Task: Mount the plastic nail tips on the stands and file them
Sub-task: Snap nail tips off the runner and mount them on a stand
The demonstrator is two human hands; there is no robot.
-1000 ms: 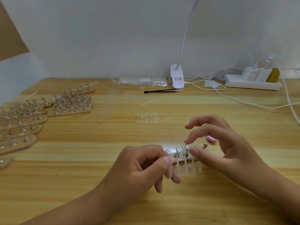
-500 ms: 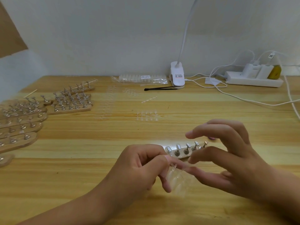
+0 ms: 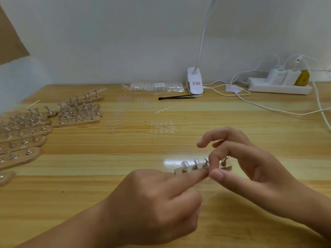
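Head view. On the wooden surface (image 3: pixel 107 176), a small stand (image 3: pixel 184 170) with upright metal pegs, just behind the fingertips. Low in front, left hand (image 3: pixel 157 199), lower fingers curled, forefinger and thumb reaching to meet right hand (image 3: pixel 250 167) at the stand's near edge. Both grips pinched close, tip to tip; whether clamped on anything, impossible to tell. Farther back, loose clear nail tips (image 3: pixel 162 127); far left, more stands (image 3: pixel 77 113).

Single head view, facing forward-down, close over table (image 3: pixel 89 176).
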